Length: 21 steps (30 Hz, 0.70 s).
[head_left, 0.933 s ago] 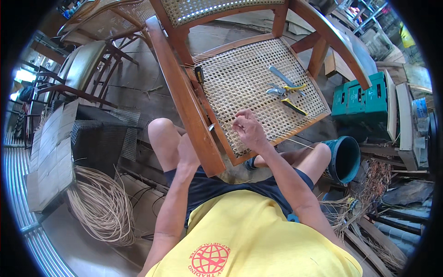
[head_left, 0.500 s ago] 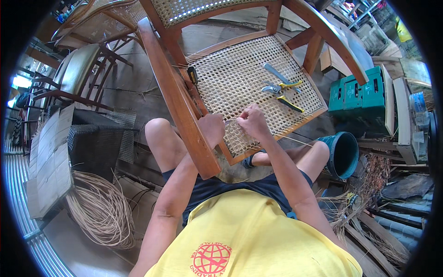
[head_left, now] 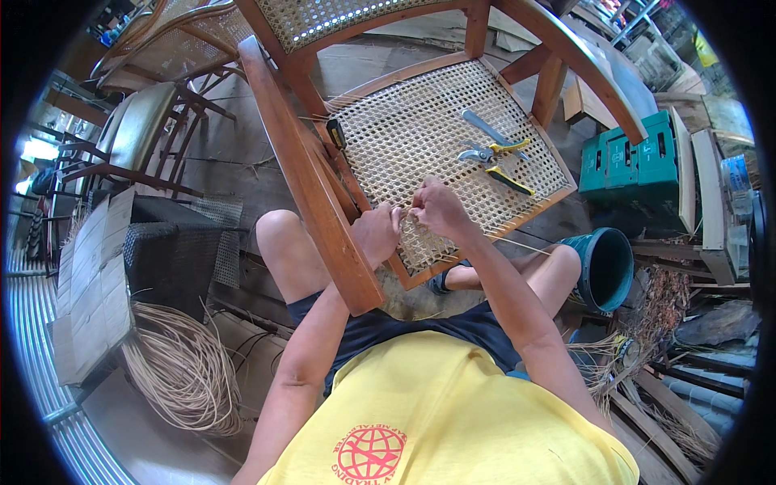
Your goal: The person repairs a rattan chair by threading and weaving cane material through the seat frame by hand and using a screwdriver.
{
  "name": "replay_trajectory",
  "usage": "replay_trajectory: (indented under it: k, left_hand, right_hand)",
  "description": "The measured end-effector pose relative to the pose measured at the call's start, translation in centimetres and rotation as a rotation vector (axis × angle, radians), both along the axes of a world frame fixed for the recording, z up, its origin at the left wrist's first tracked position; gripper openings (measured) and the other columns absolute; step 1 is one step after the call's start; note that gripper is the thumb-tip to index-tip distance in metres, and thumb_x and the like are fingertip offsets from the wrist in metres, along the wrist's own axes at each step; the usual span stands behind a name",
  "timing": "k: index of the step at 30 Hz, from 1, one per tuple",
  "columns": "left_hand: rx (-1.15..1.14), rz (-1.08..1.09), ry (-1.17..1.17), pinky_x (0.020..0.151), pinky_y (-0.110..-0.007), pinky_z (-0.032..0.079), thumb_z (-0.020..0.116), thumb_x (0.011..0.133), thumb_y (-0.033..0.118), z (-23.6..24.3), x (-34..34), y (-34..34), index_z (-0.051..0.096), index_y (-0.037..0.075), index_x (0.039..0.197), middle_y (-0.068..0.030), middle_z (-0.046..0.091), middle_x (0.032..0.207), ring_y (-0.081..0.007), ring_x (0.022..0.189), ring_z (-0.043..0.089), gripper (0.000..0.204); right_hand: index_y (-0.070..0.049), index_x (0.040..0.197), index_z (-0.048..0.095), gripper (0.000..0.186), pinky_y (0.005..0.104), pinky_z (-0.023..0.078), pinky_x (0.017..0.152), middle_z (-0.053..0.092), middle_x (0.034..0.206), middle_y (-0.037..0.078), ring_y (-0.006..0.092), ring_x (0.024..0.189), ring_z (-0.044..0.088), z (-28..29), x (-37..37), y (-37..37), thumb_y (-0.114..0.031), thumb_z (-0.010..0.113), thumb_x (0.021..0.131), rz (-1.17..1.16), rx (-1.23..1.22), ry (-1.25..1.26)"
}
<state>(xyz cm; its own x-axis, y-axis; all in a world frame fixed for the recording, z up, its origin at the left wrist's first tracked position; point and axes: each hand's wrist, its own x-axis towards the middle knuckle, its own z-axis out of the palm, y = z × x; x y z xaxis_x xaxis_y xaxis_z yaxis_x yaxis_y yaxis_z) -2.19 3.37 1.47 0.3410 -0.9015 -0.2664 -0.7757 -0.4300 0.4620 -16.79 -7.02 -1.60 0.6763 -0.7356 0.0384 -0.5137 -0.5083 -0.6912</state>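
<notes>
We have the left hand (head_left: 377, 234) and right hand (head_left: 443, 212) almost meeting over the near-left part of the woven cane seat (head_left: 404, 145). Fingers of both curled, tips bunched; we can't tell if they're clamped on a strand. Seat lies under and beyond the fingertips, inside its wooden frame. We'd judge the weave light, springy and taut, single strands thin, smooth, liable to split if kinked: pinch near the holes, no sharp bends. Loose cane strand (head_left: 517, 242) runs out right of the right fingers; best taken near its base. Containers: teal bucket (head_left: 575, 247), tilted, well right of the fingers, contents not readable; green plastic crates (head_left: 618, 174), farther right and beyond, contents unclear.
</notes>
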Motion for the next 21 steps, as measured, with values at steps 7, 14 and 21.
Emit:
replay_trajectory:
  k: [7,14,21]
  left_hand:
    - [-0.229,0.123,-0.031,0.07,-0.045,0.055,0.063,0.098,0.036,0.9,1.9,3.5,0.068,0.005,0.087,-0.0178,0.071,0.083,-0.0361,0.079,0.071,0.033]
    - [-0.457,0.593,0.546,0.063,-0.032,0.054,0.072,0.093,0.019,2.4,5.2,11.6,0.071,0.007,0.105,-0.0098,0.071,0.076,-0.0233,0.072,0.072,0.018]
    - [-0.383,0.277,0.418,0.07,-0.033,0.056,0.071,0.094,0.026,0.0,1.2,7.5,0.069,0.003,0.11,-0.0127,0.072,0.089,-0.0216,0.081,0.072,0.028]
  right_hand:
    - [-0.003,0.094,0.075,0.022,0.0362,0.055,0.08,0.062,0.108,0.012,0.0259,0.09,0.066,1.1,-2.9,2.2,-0.018,0.083,0.08,0.039,0.09,-0.084]
    - [-0.009,0.119,0.071,0.036,0.0363,0.056,0.08,0.062,0.11,0.011,0.0238,0.09,0.068,2.0,-3.3,2.9,-0.022,0.079,0.086,-0.108,0.166,-0.042]
    - [-0.01,0.122,0.067,0.035,0.0416,0.057,0.085,0.059,0.117,0.012,0.0286,0.093,0.068,1.2,-0.2,3.4,-0.02,0.073,0.09,0.044,-0.081,-0.069]
